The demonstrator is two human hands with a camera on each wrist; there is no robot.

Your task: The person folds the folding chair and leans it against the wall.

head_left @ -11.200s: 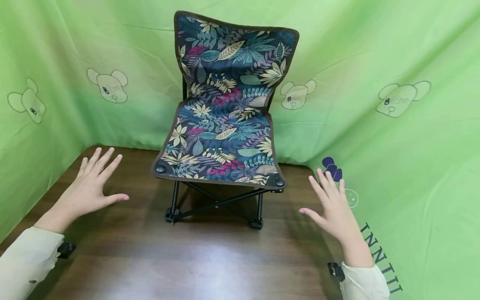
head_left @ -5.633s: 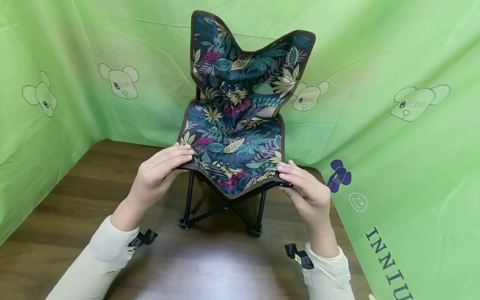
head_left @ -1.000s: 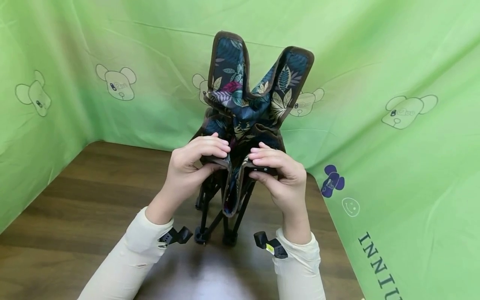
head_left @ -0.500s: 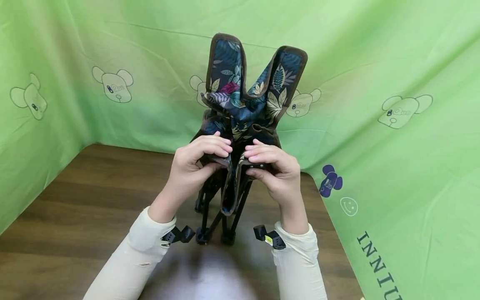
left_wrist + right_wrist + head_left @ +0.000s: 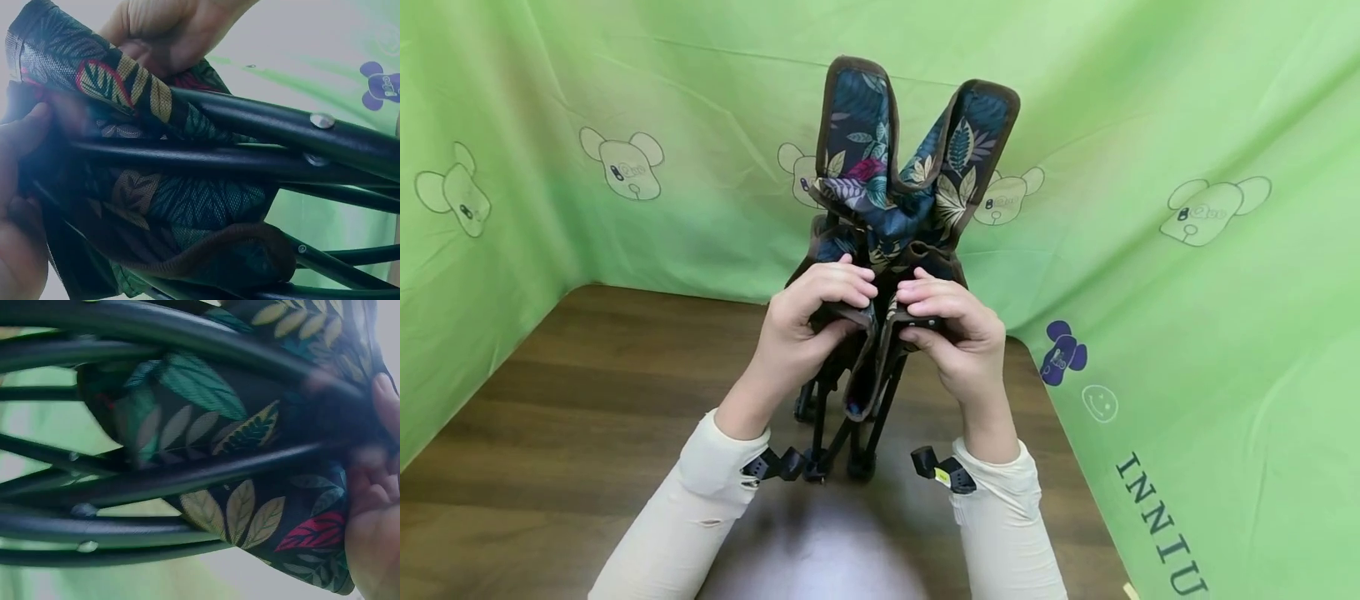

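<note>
A folding camping chair [image 5: 895, 208] with dark leaf-print fabric stands upright, half collapsed. Its seat sags into a deep fold between my hands, and the backrest bends into a V. My left hand [image 5: 812, 321] grips the left front seat corner, thumb beneath and fingers over the top. Opposite it, my right hand [image 5: 955, 325] holds the right front corner the same way, a small gap apart. Black metal legs [image 5: 883, 417] stand bunched close together below. In the left wrist view, riveted tubes [image 5: 250, 119] run beside the hanging cloth; similar tubes [image 5: 187, 478] fill the right wrist view.
The chair's feet [image 5: 861, 467] rest on a brown wooden tabletop [image 5: 625, 400]. Green curtains [image 5: 715, 125] printed with bear heads enclose the back and both sides. Black wrist cameras [image 5: 940, 471] sit on both pale sleeves.
Earlier the chair stood fully spread and the hands were apart, open; they have since gripped the front corners and drawn them together. Over the last second, the left hand shifted slightly right and up.
</note>
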